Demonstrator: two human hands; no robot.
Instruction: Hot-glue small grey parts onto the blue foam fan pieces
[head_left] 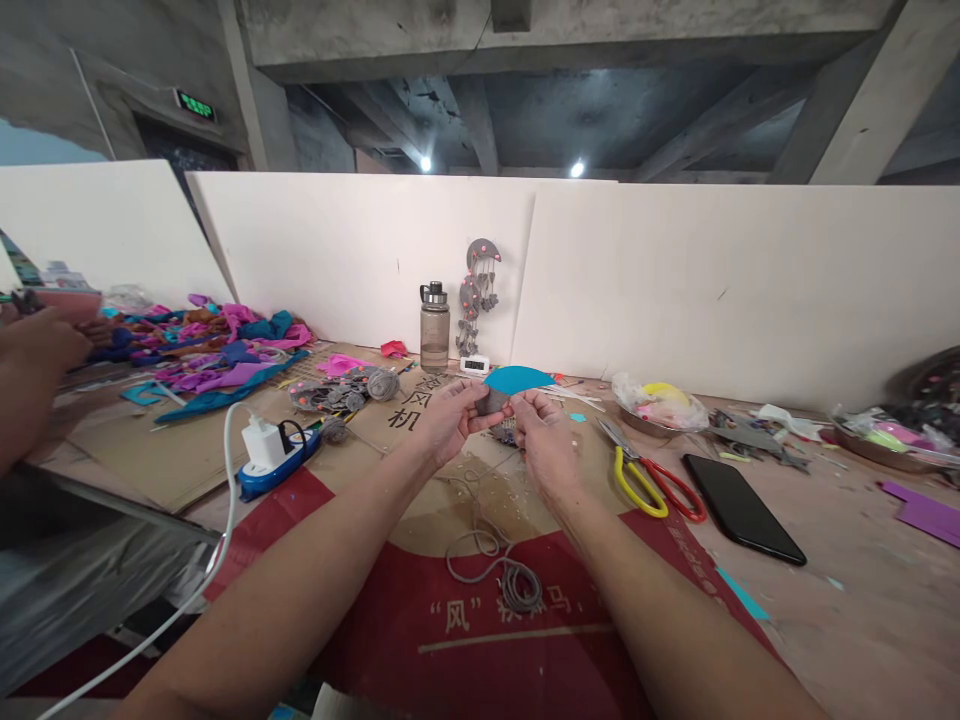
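Above the middle of the table, my left hand (pixel 457 415) pinches a curved piece of blue felt (pixel 519 378) with a grey part (pixel 492 402) against its lower side. My right hand (pixel 541 432) is closed at the lower edge of the same piece, fingertips together. Whether it also grips something thin, such as a needle, is too small to tell. Below my hands, a loose coil of grey cord (pixel 517 585) lies on a red and brown printed sheet (pixel 420 640). Scissors (pixel 649 470) with one yellow and one red handle rest right of my right hand.
A black phone (pixel 742 508) lies at right, near bowls of scraps (pixel 660 408). A bottle (pixel 435 330), small clock (pixel 474 366) and hanging grey moon ornament (pixel 481 265) stand at the back. Left are a power strip (pixel 277 462), cable, felt heap (pixel 217 340) and another person's hands (pixel 52 340).
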